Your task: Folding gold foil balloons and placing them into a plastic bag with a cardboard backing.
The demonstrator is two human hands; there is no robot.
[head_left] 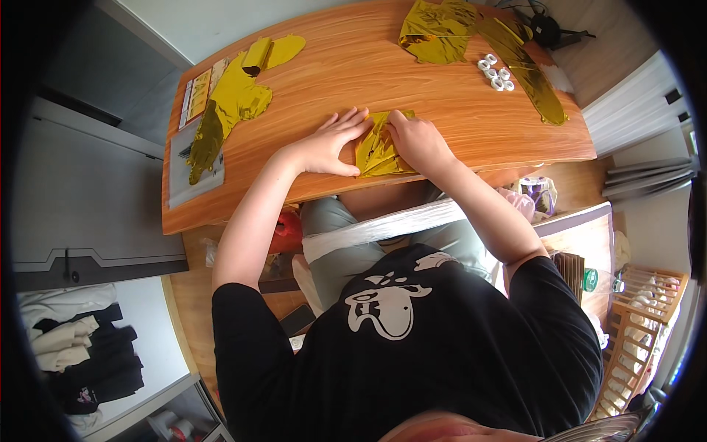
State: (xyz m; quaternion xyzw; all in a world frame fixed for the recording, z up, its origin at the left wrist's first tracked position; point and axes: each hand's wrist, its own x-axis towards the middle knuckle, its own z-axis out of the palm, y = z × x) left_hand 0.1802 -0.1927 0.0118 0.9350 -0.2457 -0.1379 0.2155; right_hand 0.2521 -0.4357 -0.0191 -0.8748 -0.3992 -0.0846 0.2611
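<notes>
A folded piece of shiny gold foil (377, 151), which looks like a flat, airless foil balloon, lies near the front edge of the wooden table. My left hand (331, 144) rests flat with fingers spread, its fingertips and thumb at the foil's left edge. On the foil's right side, my right hand (420, 140) is closed, its curled fingers pressed down at the upper right part. What those fingers pinch is partly hidden by the hand itself.
More flat gold foil pieces lie at the table's left (243, 96), far right (440, 31) and right edge (534, 81). Several small white rolls (495, 74) sit near them. A clear plastic sheet (199, 177) lies at the left edge. A crinkled white strip (383, 227) crosses my lap.
</notes>
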